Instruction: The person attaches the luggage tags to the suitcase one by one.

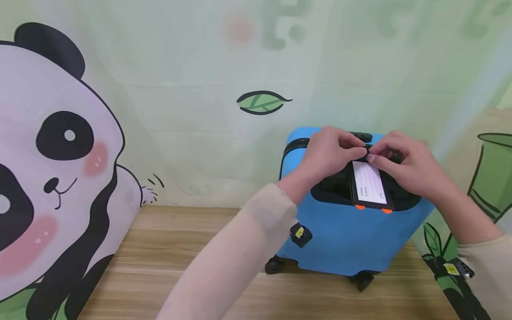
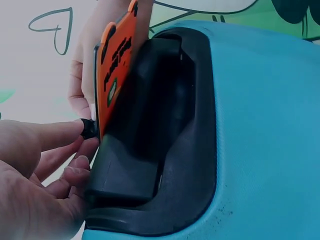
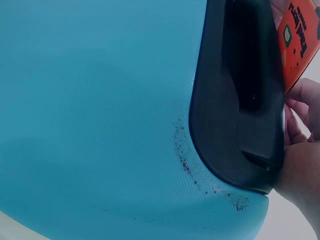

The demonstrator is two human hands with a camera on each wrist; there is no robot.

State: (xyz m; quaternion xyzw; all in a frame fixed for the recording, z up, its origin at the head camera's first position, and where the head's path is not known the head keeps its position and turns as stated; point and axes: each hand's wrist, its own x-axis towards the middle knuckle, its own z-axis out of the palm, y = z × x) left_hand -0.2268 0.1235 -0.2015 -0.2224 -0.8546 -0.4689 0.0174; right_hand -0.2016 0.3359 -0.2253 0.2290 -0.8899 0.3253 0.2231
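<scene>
A luggage tag [image 1: 370, 183] hangs at the black carry handle [image 2: 132, 165] of a blue suitcase [image 1: 344, 235]. Its white card faces the head camera, while the wrist views show its orange back [image 2: 116, 70] with dark lettering. Between thumb and forefinger, my left hand [image 1: 329, 153] pinches the tag's small black strap [image 2: 89, 128]. My right hand [image 1: 410, 164] meets it from the other side, thumb and fingertips pinching at the same strap just above the card. The strap's loop is mostly hidden behind the fingers.
The suitcase stands on its black wheels [image 1: 362, 280] on a wood-grain floor [image 1: 180, 258]. Close behind is a pale green backdrop [image 1: 192, 133] with a printed panda at left. A telescopic handle grip [image 1: 362, 137] lies at the top of the case.
</scene>
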